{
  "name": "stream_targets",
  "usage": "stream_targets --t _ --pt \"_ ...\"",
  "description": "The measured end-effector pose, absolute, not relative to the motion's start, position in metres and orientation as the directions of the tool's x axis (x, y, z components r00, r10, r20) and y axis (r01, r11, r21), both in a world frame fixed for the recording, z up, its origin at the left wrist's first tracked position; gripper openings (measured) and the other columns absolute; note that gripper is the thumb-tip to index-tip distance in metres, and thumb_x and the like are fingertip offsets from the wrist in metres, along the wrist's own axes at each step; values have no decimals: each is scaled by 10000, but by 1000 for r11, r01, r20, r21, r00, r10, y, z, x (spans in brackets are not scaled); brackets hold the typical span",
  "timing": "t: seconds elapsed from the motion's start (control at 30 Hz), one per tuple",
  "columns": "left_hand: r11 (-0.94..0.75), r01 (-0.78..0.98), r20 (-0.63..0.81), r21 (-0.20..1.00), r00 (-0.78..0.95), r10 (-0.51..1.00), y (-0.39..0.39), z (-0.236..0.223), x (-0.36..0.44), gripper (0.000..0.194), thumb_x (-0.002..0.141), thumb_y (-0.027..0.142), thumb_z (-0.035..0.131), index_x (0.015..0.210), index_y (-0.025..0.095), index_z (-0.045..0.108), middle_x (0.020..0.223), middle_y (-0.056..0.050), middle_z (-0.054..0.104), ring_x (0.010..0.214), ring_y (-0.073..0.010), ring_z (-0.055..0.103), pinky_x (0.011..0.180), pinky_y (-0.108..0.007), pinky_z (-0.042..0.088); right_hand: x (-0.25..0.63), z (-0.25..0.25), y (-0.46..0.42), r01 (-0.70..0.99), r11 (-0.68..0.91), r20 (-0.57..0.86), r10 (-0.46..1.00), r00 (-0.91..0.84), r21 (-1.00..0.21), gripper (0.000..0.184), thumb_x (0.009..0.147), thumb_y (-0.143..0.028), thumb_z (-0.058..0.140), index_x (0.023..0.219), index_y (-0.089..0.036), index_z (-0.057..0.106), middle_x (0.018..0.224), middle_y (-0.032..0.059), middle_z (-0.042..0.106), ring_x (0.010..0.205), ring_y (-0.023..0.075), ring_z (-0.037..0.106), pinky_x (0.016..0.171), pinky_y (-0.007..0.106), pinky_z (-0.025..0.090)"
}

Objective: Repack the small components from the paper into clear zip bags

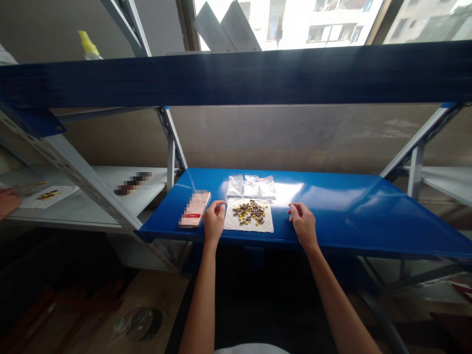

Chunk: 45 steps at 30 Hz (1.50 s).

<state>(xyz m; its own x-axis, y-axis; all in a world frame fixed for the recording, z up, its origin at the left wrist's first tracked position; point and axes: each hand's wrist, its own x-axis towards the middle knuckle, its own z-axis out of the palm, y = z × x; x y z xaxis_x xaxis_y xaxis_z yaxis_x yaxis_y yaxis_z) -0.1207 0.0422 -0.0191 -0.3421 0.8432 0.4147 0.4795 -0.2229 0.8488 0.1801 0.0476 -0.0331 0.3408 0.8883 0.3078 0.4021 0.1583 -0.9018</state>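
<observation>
Bare forearms (201,309) reach up to a left hand (214,221) and right hand (303,225), both loosely curled and gripping nothing, fingertips on a glossy blue steel shelf (342,211), the left just beside a smartphone (194,209). Between them, on a crinkled white sheet (232,222), lie smooth brown capsules (248,210), long axes pointing every way, among round yellow pills (246,216). Clear plastic bags (251,187) lie just beyond.

View: your head camera, it looks forward and down
Nearness: close above your left hand (214,221) and right hand (303,226)
</observation>
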Motion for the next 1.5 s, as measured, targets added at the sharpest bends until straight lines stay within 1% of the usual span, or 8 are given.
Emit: stream_targets --t 0.13,0.3,0.47,0.6,1.1,1.27,1.4,1.5 --pt "-216 472 403 855 -341 849 41 -18 -120 236 926 346 558 984 212 743 791 -22 684 727 -191 633 643 -277 470 181 -36 49 332 166 293 876 383 -929 449 936 -611 549 977 -187 688 796 64 734 576 177 611 595 293 464" --pt "-218 480 408 850 -339 848 39 -18 -120 226 925 339 561 979 211 741 788 -24 685 732 -194 637 648 -278 473 180 -36 49 335 178 301 882 363 -925 378 921 -556 586 950 -191 681 768 54 722 572 167 609 592 284 474" --pt "-212 500 408 839 -322 854 38 -17 -119 229 931 341 557 986 218 741 781 -26 688 718 -198 643 620 -277 467 182 -36 52 151 177 229 849 477 -973 413 845 -557 630 1015 -181 612 729 50 702 506 157 587 473 261 433" --pt "-208 497 405 843 -330 853 38 -16 -119 230 930 342 556 984 216 741 776 -28 689 715 -199 641 615 -275 465 183 -38 55 119 173 209 852 480 -978 379 818 -519 640 995 -185 603 713 44 697 491 152 584 446 251 419" --pt "-190 436 362 880 -354 862 42 -18 -122 256 916 368 553 986 211 742 836 -42 716 783 -209 672 675 -282 513 183 -42 54 346 123 279 849 449 -930 275 856 -388 589 1030 -183 651 773 46 719 583 190 658 601 302 496" --pt "-190 436 365 879 -360 859 43 -16 -120 242 913 347 551 979 211 739 818 -36 712 772 -207 670 674 -284 509 180 -28 77 476 78 234 931 279 -876 255 861 -428 625 953 -193 659 861 63 741 566 187 679 649 327 510" --pt "-186 474 415 861 -442 795 49 -5 -107 203 911 289 546 943 210 731 782 -28 708 720 -195 651 661 -281 490 168 -18 107 557 53 211 952 223 -829 266 822 -441 701 888 -199 613 846 59 731 577 183 674 639 318 496" --pt "-244 503 474 829 -400 785 61 10 -87 203 931 276 547 979 210 732 802 -31 717 713 -188 648 651 -275 481 158 -19 124 588 15 198 948 248 -809 270 785 -412 743 864 -207 586 797 45 711 629 194 671 630 306 479"
